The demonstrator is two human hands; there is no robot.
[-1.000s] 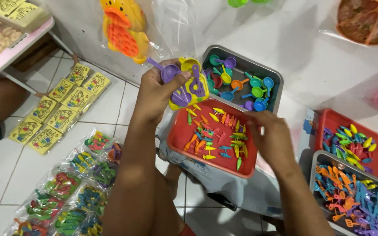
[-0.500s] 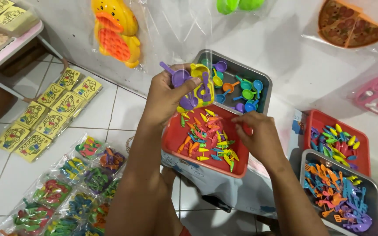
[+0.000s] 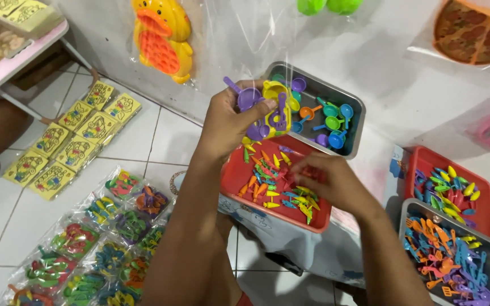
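My left hand (image 3: 231,122) is raised above the trays and grips a bunch of toy kitchen pieces (image 3: 267,107): a purple pan, a yellow cup and a purple spoon. Below it my right hand (image 3: 327,181) reaches into a red tray (image 3: 231,175) that holds several small colourful plastic toy carrots and utensils; its fingers are pinched among the pieces, but what they hold is hidden. Behind stands a grey metal tray (image 3: 353,107) with toy pans and ladles.
At right are a red tray (image 3: 480,192) of small toys and a grey tray (image 3: 406,218) of orange and blue utensils. Bagged toy sets (image 3: 94,232) and yellow packets (image 3: 69,141) lie on the tiled floor at left. A duck toy (image 3: 163,37) hangs on the wall.
My view has shifted slightly. My left hand keeps the toy bunch raised. My right hand has moved a little within the red tray.
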